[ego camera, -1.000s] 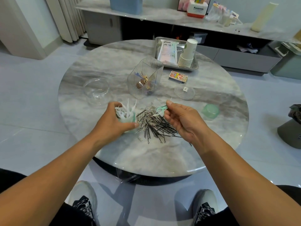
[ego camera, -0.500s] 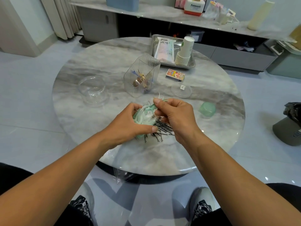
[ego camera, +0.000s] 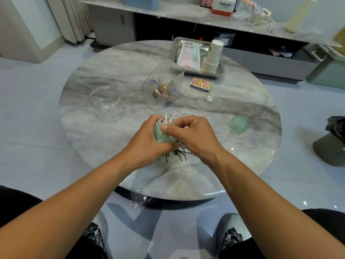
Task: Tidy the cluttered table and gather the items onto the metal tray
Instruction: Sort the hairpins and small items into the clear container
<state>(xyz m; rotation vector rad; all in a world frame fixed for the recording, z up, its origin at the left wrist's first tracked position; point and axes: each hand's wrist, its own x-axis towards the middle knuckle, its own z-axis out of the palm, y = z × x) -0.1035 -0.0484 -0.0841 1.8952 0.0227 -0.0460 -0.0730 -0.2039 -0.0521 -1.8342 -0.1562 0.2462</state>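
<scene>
My left hand grips a small green jar, tilted, with white picks sticking out of its mouth. My right hand is at the jar's mouth with thumb and fingers curled over the picks. Beneath both hands lies a pile of black hairpins, mostly hidden. The metal tray stands at the table's far side and holds a flat packet and a stack of paper cups.
On the round marble table stand a ribbed clear container with small items inside, a clear bowl, a matchbox, a clear lid, a green cap and a few paper clips. A low cabinet runs behind.
My left hand lifted the green jar from the table's left and tilted it toward the right hand. My right hand moved in from the hairpins to the jar's mouth.
</scene>
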